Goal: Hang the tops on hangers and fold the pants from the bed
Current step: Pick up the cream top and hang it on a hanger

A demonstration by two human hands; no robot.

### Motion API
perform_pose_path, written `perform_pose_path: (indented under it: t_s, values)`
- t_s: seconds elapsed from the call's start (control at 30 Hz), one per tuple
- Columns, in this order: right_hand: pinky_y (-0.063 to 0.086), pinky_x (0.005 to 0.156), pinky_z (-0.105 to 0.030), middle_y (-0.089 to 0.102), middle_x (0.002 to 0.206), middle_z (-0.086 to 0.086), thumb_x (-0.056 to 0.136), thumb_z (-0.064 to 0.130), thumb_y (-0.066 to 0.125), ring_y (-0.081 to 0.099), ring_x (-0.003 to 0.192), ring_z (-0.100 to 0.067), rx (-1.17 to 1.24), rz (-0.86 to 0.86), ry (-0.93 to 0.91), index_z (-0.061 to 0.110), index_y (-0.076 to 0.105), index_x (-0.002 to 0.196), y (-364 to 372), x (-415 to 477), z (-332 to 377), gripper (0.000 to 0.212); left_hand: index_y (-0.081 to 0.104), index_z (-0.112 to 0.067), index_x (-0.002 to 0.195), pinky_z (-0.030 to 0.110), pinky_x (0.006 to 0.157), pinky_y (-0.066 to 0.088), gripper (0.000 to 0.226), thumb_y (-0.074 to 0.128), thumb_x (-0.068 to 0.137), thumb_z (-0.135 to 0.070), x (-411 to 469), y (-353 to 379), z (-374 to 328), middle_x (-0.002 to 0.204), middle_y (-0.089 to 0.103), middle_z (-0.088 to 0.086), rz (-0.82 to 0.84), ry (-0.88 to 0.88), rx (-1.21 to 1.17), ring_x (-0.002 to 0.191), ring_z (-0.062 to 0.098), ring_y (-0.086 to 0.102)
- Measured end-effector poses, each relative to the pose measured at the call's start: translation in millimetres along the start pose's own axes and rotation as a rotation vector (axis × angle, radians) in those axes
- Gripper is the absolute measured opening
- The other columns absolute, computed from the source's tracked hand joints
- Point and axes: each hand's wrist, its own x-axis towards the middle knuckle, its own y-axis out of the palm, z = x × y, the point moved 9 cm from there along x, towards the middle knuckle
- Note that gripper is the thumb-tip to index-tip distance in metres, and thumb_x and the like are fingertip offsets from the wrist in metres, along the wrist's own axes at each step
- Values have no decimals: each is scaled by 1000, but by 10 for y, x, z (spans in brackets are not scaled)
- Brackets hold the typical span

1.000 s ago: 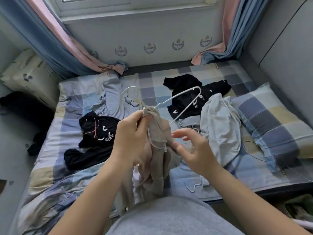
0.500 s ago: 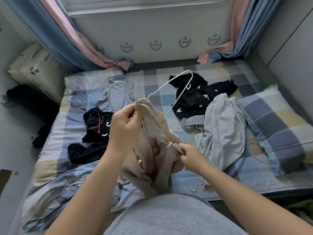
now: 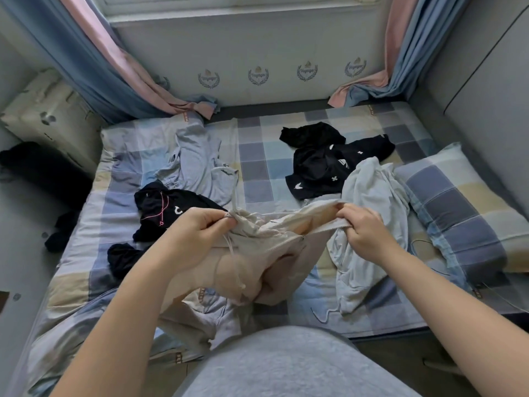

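Here, a beige top is held up above the near edge of the bed, stretched between two hands. The left hand is clenched on one end of the top's upper edge, thumb and fingers pinched tight on the bunched cloth, and a pale drawstring is seen hanging down from just beside that grip. The right hand is closed on the other end of the same edge, so that the cloth is pulled into a taut band between the two grips while the rest of the top sags below. A hanger cannot be made out with certainty; only a thin pale strip is seen rising from the left grip. On the checked bedsheet, a black garment with a pink cord is laid just behind the left hand, and a pale blue garment is spread beyond it. A second black garment is found farther back on the right, partly touched by a light grey garment that is heaped beside the right hand. A checked pillow is set at the right edge of the bed.
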Motion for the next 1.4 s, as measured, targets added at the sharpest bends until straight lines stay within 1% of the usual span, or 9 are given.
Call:
perform_pose_path:
  t_s: [0.1,0.23,0.43,0.57,0.73,0.9,1.13,1.3,1.4]
  values:
    - [32,112,-34,60,131,-8,89,-10,52,50,131,-28,128,-47,-93,3,67,101,-226,31,293,23,75,-13,83,31,57,33,28,60,100,-30,26,108,22,67,59,18,35,-50,133,56,9,39]
    - [29,116,-26,50,142,4,92,8,49,41,138,-13,298,16,-268,5,67,100,-309,-48,1023,20,75,-15,85,19,50,32,25,59,100,-25,59,288,-168,53,49,-12,18,-10,118,47,4,37]
    - [47,85,-39,63,94,8,100,23,46,58,92,-16,406,85,-314,27,58,97,-181,-183,1624,13,63,-18,76,29,60,39,23,56,98,-18,89,410,-496,66,57,-6,50,187,163,62,12,47]
    - [46,79,-45,61,84,-9,103,16,48,56,81,-26,495,107,-197,14,56,92,-226,-132,1521,14,73,-13,84,26,68,39,17,62,98,-14,37,348,-551,69,54,-9,-70,283,162,69,9,51]
    - [36,65,-26,46,80,-2,83,10,56,39,69,-11,639,303,-78,13,55,103,-152,-161,1379,21,80,-17,99,41,86,41,15,65,96,-16,-32,176,-588,92,68,-7,-343,357,338,94,26,55]
    - [37,60,-14,41,62,20,88,28,75,40,58,-3,718,271,12,22,63,112,-203,-163,1162,28,74,-15,101,42,81,47,22,52,100,-20,-50,-242,-253,95,64,6,-636,91,290,93,31,58]
    - [28,51,-27,46,58,-2,103,30,55,35,50,-12,400,169,-59,36,67,72,-216,-169,1194,33,61,-21,106,38,85,58,25,37,109,-25,195,42,323,100,76,3,-492,-455,-911,95,20,74]
    - [26,45,-19,51,56,-3,101,29,58,33,45,-8,385,150,-32,26,71,77,-188,-187,1239,27,55,-22,94,46,88,57,23,37,107,-24,262,-66,310,97,63,5,-689,-490,-869,84,23,60]
    - [25,47,-21,55,60,-15,101,28,57,32,46,-10,374,115,-54,22,72,81,-215,-213,1263,26,48,-21,82,30,74,50,28,37,107,-25,251,-239,269,84,55,-3,-831,-422,-659,80,17,50]
